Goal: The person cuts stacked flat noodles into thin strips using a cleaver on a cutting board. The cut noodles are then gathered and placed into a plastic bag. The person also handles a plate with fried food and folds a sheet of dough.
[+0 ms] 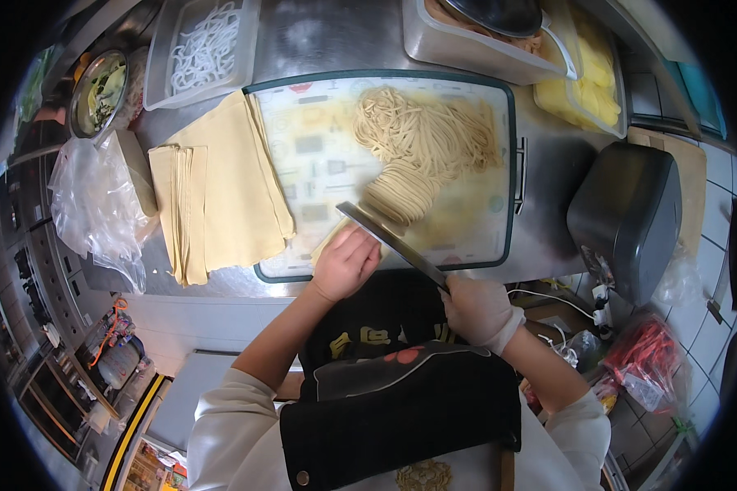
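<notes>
My right hand, in a thin clear glove, grips the handle of a kitchen knife. Its blade points up and left across the near part of a cutting board. My bare left hand presses its curled fingers onto a folded pale-yellow sheet, right beside the blade; most of that sheet is hidden under the hand. Just beyond the blade lies a row of narrow cut strips, still packed together. Farther up the board is a loose heap of long noodle-like strips.
Stacked uncut sheets overlap the board's left edge, beside a plastic bag. Behind stand a tub of white rings or strips, a metal bowl, a deep plastic tub and a yellow-filled tub. A black appliance sits right.
</notes>
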A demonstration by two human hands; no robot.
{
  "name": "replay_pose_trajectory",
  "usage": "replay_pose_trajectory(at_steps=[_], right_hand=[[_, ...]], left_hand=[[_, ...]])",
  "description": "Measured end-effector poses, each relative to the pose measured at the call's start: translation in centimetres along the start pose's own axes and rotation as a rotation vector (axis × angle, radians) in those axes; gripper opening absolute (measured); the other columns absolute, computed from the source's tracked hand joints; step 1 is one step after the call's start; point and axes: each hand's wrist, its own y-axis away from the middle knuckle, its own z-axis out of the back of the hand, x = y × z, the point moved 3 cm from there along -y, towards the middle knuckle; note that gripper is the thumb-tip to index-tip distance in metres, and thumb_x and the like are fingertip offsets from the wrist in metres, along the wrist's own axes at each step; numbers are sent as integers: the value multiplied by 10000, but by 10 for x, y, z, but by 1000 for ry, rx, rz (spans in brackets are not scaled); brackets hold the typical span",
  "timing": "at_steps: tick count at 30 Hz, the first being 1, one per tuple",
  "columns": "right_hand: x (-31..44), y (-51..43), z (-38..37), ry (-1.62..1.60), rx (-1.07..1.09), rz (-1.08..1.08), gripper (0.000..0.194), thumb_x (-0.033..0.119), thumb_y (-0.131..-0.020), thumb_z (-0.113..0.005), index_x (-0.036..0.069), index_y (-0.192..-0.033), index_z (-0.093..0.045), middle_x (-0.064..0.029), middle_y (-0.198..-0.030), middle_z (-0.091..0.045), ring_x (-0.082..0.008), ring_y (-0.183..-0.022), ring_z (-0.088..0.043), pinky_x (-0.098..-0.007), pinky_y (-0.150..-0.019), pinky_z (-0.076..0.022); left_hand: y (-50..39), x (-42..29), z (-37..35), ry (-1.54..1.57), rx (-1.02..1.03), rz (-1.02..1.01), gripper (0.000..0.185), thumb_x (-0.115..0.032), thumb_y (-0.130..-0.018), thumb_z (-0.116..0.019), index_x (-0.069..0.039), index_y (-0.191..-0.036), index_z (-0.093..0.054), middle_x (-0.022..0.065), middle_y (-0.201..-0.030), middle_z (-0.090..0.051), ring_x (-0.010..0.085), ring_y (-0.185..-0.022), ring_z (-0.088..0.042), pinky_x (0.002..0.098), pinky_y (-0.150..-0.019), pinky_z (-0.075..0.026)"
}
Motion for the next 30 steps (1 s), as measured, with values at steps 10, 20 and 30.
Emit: replay_pose_trajectory(at_steps=[10,20,30], right_hand=[[11,-90,-29,-35,-247,157,161,149,-848,-502,47,-784,-608,-189,-651,-632,-387,-592,-640,-474,-565,-522],[5,-24,-17,4,98,-41,157,177,-855,-594,24,-827,-619,-210,-796,-652,-369,-727,-659,-466,-650,-529],[6,-13,-8,-19,-93,63,166,202,-860,-584,43,-820,-611,-181,-663,-635,-386,-620,-642,-482,-591,-516]], left_hand=[[-4,-3,1,14,-52,-32,246,26,-714,-695,13,-957,-657,126,-950,-638,315,-927,-624,369,-808,-533],[2,4,-2,38,-24,31,212,23,-685,-698,15,-894,-669,111,-928,-642,289,-920,-631,360,-804,-543],[3,1,-1,12,-109,-28,209,19,-694,-714,10,-894,-654,131,-902,-625,332,-870,-612,382,-747,-528]])
